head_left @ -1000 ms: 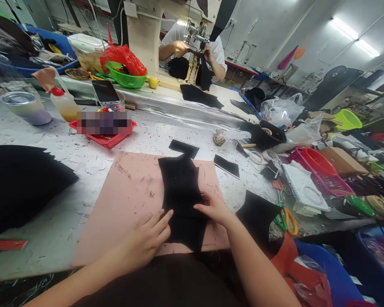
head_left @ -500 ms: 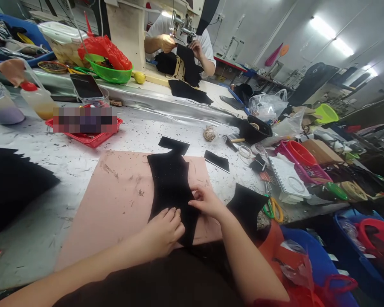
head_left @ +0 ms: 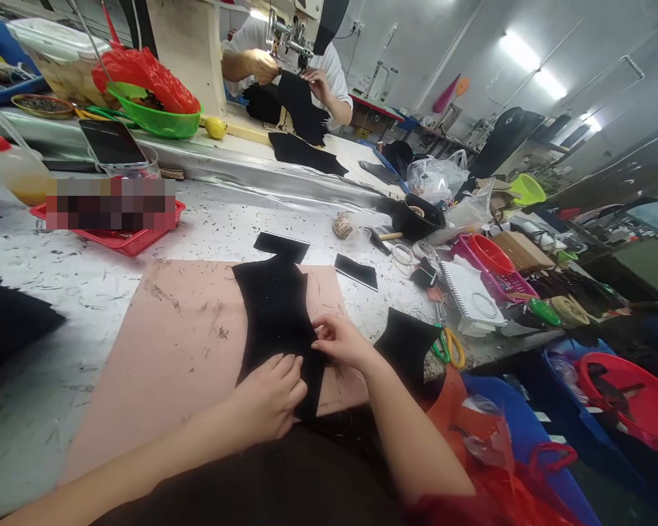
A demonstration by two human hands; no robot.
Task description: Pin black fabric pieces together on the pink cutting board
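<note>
Pinching black fabric in each hand's grip, pink mat, cluttered workshop table.

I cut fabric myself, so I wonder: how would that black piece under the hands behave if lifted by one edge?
The black piece lies flat on the pink mat, so it would probably droop, not stay stiff. It looks thin, hence likely light. Its matte, fuzzy-looking face suggests it would drag rather than slide under the left hand and right hand.
</note>
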